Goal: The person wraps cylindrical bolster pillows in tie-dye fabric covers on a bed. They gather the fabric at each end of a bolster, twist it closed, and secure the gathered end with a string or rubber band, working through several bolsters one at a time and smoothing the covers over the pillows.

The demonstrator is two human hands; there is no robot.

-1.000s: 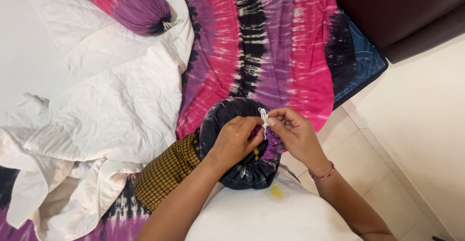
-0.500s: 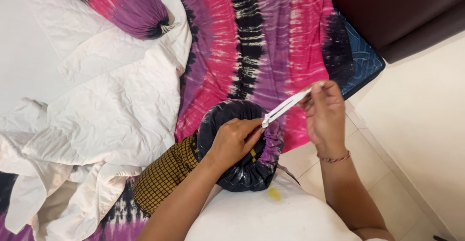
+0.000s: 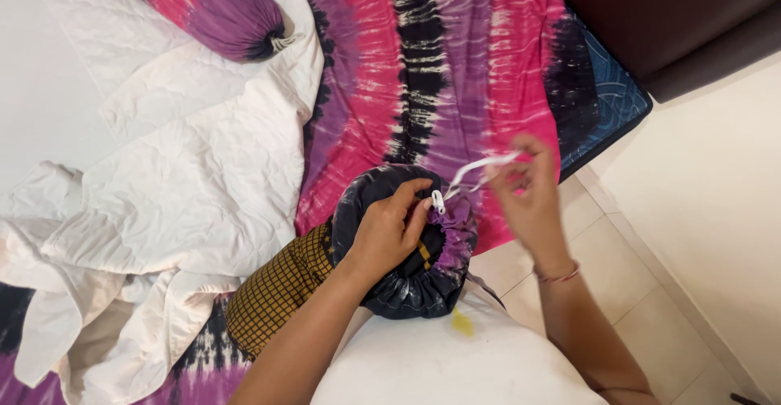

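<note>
Two hands at bolster cover [image 3: 407,279] mouth, bed edge. Left hand [image 3: 389,230] clamps gathers; right hand [image 3: 527,198] pinches white drawstring [image 3: 480,167]. Pull evenly, keep gathers pinned.

I see a bed [image 3: 618,104] covered by a pink, purple and black tie-dyed sheet [image 3: 455,71] that reaches its right edge. A white quilted blanket [image 3: 154,185] lies rumpled across the bed's left side, and a matching tie-dyed bolster [image 3: 215,10] rests on it near the far edge. At the near edge sits a dark drawstring-covered bolster [image 3: 407,250].
</note>
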